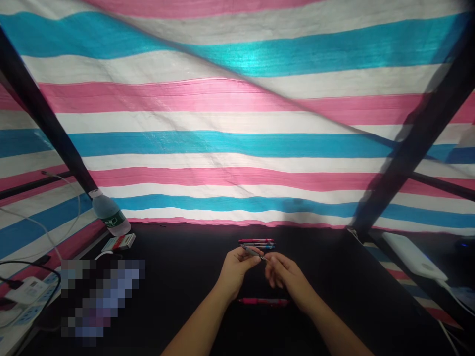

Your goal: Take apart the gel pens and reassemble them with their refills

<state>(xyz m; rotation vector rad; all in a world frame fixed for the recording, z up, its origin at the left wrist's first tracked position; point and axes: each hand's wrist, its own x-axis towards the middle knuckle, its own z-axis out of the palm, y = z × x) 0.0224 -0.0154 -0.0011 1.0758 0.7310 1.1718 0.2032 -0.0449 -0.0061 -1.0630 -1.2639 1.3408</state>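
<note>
My left hand (236, 266) is closed around a slim grey pen (253, 251), which points toward my right hand. The thumb and index finger of my right hand (284, 269) are pinched at the pen's near end; whether they grip a separate small part there is too small to tell. Just behind my hands lie several pens, among them a red one (256, 241) and a blue one (267, 246), side by side. Nearer to me, a pink-red pen (263, 301) lies across the black table, below both hands.
On the left stand a water bottle (110, 213) and a small box (124, 242), with a power strip (31, 311) and cables nearer. A blurred-out patch covers something there. To the right is a white device (413, 257) with a cable. Striped sheeting (222, 143) hangs behind the table (178, 277).
</note>
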